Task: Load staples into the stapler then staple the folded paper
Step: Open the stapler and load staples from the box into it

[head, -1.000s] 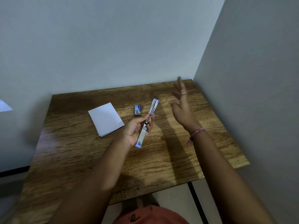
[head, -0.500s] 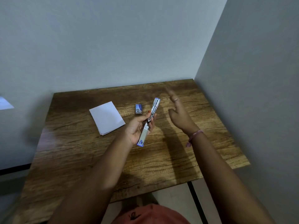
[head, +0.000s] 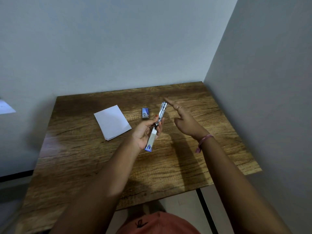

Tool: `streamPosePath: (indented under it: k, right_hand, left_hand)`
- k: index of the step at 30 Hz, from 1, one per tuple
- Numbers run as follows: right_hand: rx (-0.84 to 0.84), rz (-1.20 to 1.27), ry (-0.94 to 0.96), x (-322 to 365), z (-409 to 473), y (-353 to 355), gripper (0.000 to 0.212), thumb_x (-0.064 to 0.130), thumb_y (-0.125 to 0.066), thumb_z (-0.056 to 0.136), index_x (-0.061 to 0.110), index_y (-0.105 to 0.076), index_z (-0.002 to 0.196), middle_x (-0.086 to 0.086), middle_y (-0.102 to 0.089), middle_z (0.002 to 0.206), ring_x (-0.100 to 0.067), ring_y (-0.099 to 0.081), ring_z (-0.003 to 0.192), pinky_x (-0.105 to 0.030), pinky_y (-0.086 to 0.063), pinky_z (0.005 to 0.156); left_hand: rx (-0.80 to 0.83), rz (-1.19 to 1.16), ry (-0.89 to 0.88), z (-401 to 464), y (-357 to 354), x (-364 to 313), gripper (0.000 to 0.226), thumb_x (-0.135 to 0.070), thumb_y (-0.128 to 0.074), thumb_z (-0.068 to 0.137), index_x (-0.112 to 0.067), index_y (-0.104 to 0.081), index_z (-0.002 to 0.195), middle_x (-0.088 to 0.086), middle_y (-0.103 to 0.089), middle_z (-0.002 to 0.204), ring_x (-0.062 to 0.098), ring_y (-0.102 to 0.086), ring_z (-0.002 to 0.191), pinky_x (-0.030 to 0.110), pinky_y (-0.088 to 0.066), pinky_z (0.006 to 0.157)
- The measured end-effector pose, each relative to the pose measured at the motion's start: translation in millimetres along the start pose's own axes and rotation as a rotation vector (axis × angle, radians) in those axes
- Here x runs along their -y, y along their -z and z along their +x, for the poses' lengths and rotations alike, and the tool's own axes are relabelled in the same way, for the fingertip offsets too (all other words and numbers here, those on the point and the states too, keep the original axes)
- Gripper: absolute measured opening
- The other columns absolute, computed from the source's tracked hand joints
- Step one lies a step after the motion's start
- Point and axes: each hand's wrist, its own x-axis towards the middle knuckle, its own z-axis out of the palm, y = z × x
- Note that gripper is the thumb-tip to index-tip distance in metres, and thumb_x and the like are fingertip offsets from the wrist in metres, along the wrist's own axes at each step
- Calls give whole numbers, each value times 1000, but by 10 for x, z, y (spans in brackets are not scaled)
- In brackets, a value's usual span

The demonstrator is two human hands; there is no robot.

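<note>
My left hand (head: 145, 132) holds a white and blue stapler (head: 156, 127) swung fully apart, so it forms one long strip above the wooden table (head: 87, 166). The metal end points away from me. My right hand (head: 184, 121) is just right of that end with fingers spread and holds nothing; its fingertips are close to the metal tip. A small blue staple box (head: 145, 112) lies on the table beyond my left hand. The folded white paper (head: 112, 122) lies to the left of the box.
Grey walls close the table in at the back and on the right. A pink band circles my right wrist (head: 205, 138). The table's near edge (head: 168, 196) runs just in front of my lap.
My right hand has dropped lower and moved left, towards the stapler's metal end. My left hand keeps the stapler in nearly the same place.
</note>
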Motion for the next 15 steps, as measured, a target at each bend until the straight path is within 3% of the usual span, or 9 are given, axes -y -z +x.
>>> streamPosePath:
  k: [3, 8, 10, 12, 14, 15]
  right_hand:
    - [-117, 147, -94, 14, 24, 28, 81, -20, -35, 79, 20, -19, 149, -5, -27, 154, -13, -27, 139, -29, -26, 115]
    - [-102, 245, -225, -109, 21, -44, 77, -15, -38, 85, 26, -20, 148, -5, -31, 152, -17, -35, 133, -38, -37, 108]
    - [-121, 269, -277, -221, -8, -87, 74, -14, -38, 86, 24, -23, 148, -7, -33, 150, -21, -38, 132, -36, -40, 105]
    - [-160, 278, -350, -342, -60, -117, 72, -16, -38, 86, 18, -25, 148, -10, -38, 145, -22, -44, 127, -26, -44, 96]
    - [-185, 251, -400, -474, -140, -137, 67, -15, -45, 85, 8, -28, 146, -12, -44, 138, -21, -52, 119, -19, -44, 93]
    - [-191, 177, -410, -547, -178, -146, 66, -13, -50, 83, 3, -31, 144, -15, -45, 139, -23, -50, 122, -20, -41, 99]
  left_hand:
    - [0, -1, -10, 2, 20, 14, 23, -11, -55, 91, -2, -61, 111, 8, -69, 79, 9, -62, 57, 15, -51, 49]
    - [-50, 68, -72, 29, 60, -15, 15, -8, -55, 92, -1, -64, 101, 9, -72, 76, 10, -64, 55, 15, -51, 49]
    - [-120, 251, -165, 61, 84, -26, 16, -7, -59, 90, 2, -66, 101, 6, -72, 72, 8, -63, 54, 15, -51, 47]
    - [-249, 543, -328, 109, 119, -28, 23, -7, -65, 87, 6, -66, 106, 5, -71, 69, 7, -60, 52, 18, -49, 48]
    - [-378, 921, -498, 155, 162, -39, 26, -10, -70, 84, 2, -67, 107, 5, -72, 79, 7, -63, 60, 20, -52, 55]
    - [-405, 1111, -574, 178, 187, -47, 28, -12, -71, 83, -1, -67, 109, 6, -72, 88, 9, -65, 69, 23, -54, 62]
